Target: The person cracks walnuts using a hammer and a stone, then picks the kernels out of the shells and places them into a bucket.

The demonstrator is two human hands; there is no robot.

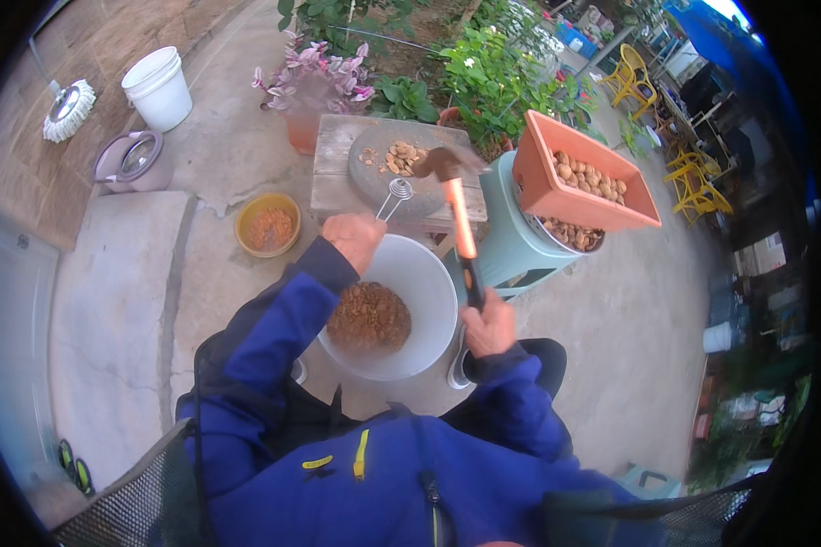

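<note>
My left hand [357, 236] grips a wire tool with a coiled spring-like end [400, 190], held over a round stone slab [366, 179] on a wooden stool [330, 147]. Nuts and shell pieces [402, 157] lie on the slab. My right hand [490, 325] is closed around the black grip of a hammer [462, 219], whose blurred head is raised above the slab's right side. Below my hands a large white bucket [432, 321] holds brown shell fragments [369, 318]. Whether the coil encloses a nut cannot be told.
An orange planter [588, 208] with whole nuts rests over a pan of nuts [571, 234] on a green plastic stool [499, 232]. A yellow bowl [243, 236] of kernels stands on the ground at left. Farther left are a white bucket [157, 92] and a mop bucket [140, 171]. Potted plants [308, 133] line the back.
</note>
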